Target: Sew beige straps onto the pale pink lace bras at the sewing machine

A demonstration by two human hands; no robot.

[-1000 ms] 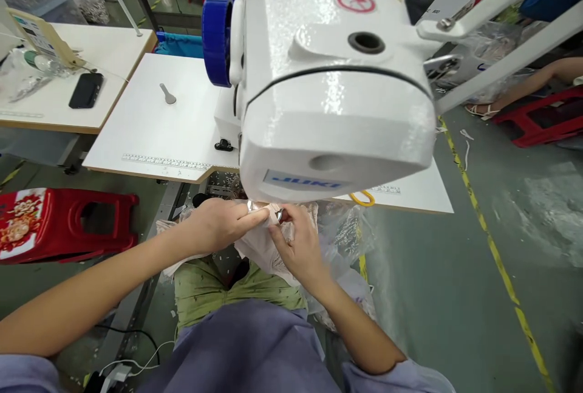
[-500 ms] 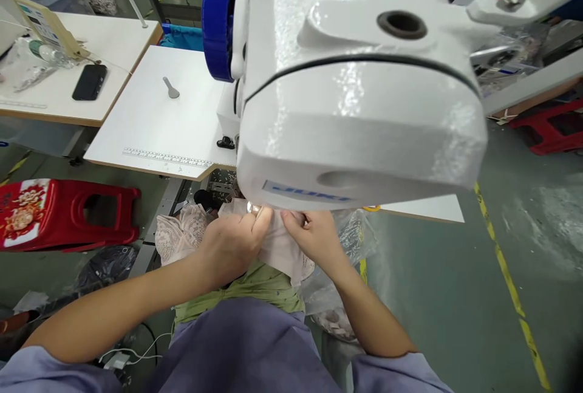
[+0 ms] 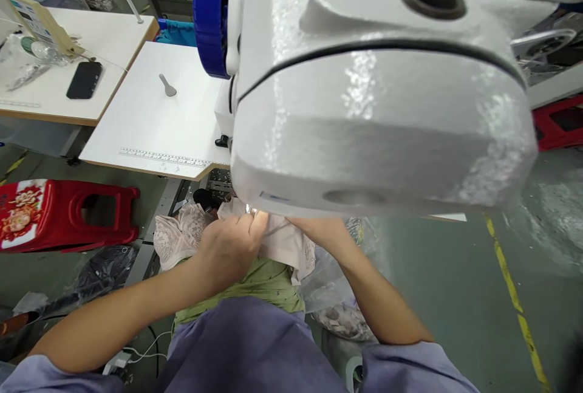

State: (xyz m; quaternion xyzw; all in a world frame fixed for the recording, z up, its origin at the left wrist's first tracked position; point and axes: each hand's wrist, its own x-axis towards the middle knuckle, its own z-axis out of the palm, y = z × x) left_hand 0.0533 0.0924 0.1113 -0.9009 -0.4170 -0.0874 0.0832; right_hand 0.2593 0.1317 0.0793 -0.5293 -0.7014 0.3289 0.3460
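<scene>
A pale pink lace bra [image 3: 180,235] lies across the lap, under the head of a white sewing machine [image 3: 364,138]. One lace cup shows to the left, and smooth cloth hangs down between the hands. My left hand [image 3: 232,244] is closed on the bra's fabric, thumb and fingers pressed together just below the machine head. My right hand [image 3: 321,230] reaches in from the right beside the same fabric. Its fingers are hidden by the machine head. The needle area cannot be seen.
The machine's white table [image 3: 150,113] bears a printed ruler and a small grey tool [image 3: 167,85]. A phone [image 3: 84,80] lies on the neighbouring table. A red stool [image 3: 104,211] stands at left. Clear plastic bags [image 3: 325,283] are below my right arm.
The view has shifted, so the machine head looks larger and covers more at right. My right hand has moved further under it, and its fingers have gone out of sight. My left hand keeps its grip.
</scene>
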